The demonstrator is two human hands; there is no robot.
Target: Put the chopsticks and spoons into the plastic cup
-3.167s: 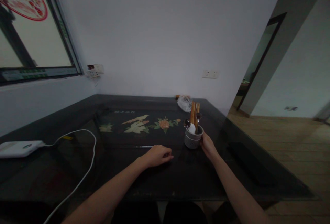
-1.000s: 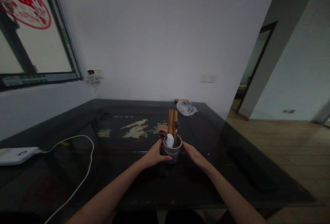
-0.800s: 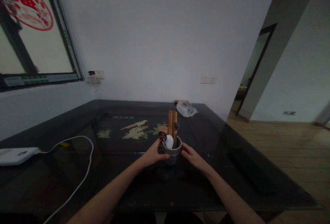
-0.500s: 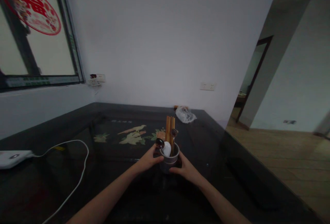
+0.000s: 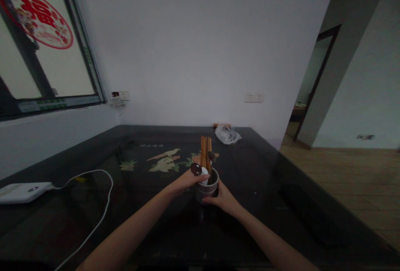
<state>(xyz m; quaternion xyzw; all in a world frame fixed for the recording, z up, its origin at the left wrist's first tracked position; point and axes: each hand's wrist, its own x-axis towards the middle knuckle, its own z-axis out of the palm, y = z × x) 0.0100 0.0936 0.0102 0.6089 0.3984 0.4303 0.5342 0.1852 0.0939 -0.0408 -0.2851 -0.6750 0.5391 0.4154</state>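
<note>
A grey cylindrical utensil holder point(image 5: 202, 196) stands upright on the dark tabletop in front of me. Several wooden chopsticks point(image 5: 204, 148) rise from it, along with a metal spoon point(image 5: 211, 155), a white spoon point(image 5: 204, 172) and a dark, shiny spoon point(image 5: 196, 169) leaning left. At the rim, my left hand point(image 5: 189, 179) is closed with its thumb across the front of the white spoon; its other fingers are hidden behind the spoons. My right hand point(image 5: 225, 198) wraps the holder's right side, thumb across the lower front.
A crumpled clear plastic bag point(image 5: 228, 134) lies at the table's far edge by the wall. To the left is a white device point(image 5: 25, 192) with a white cable point(image 5: 108, 198) running toward me. A long dark object point(image 5: 309, 217) lies on the right side.
My left hand has moved up from the holder's side to the spoons at its rim. The right hand keeps its hold. The view has shifted slightly.
</note>
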